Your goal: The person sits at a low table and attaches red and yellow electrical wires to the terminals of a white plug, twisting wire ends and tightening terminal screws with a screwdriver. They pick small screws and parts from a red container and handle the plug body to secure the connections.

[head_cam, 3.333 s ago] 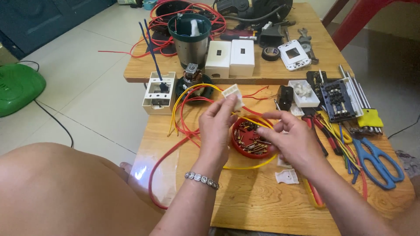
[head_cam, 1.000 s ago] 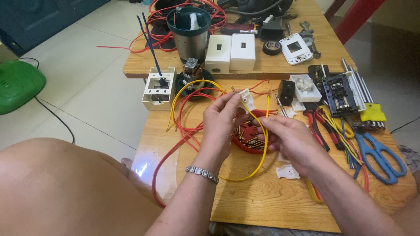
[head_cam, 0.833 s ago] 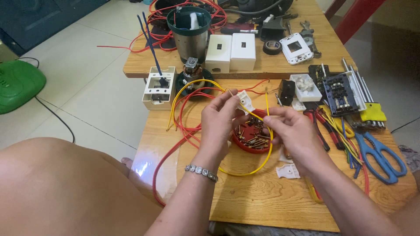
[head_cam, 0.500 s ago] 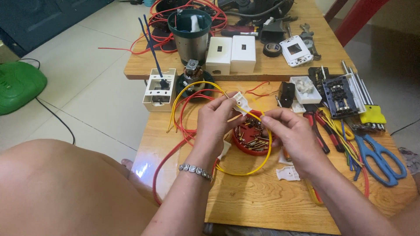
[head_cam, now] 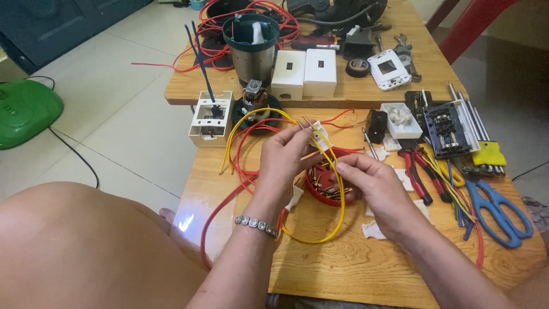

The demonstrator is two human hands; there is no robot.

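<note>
Left hand (head_cam: 286,163), grip pinching a small white terminal block (head_cam: 318,136) between thumb and fingertips, raised above the middle of the worktop (head_cam: 343,269). Right hand (head_cam: 372,183), fingertips pressed together on the yellow wire (head_cam: 320,237) just below the block; the wire's loop sags toward the near edge. For a clean fit, the block is best kept steady and tilted so its opening faces the wire end, with the bare tip fed in straight. Directly under both hands sits a red dish of brass pins (head_cam: 326,189), close enough to be knocked. Red wires (head_cam: 240,171) cross beneath the left wrist and could snag the loop. Toward the right edge lie blue scissors (head_cam: 497,209), red-handled pliers (head_cam: 414,169) and a black switch module (head_cam: 446,123); at the far left corner stands an open white wall box (head_cam: 210,118).
</note>
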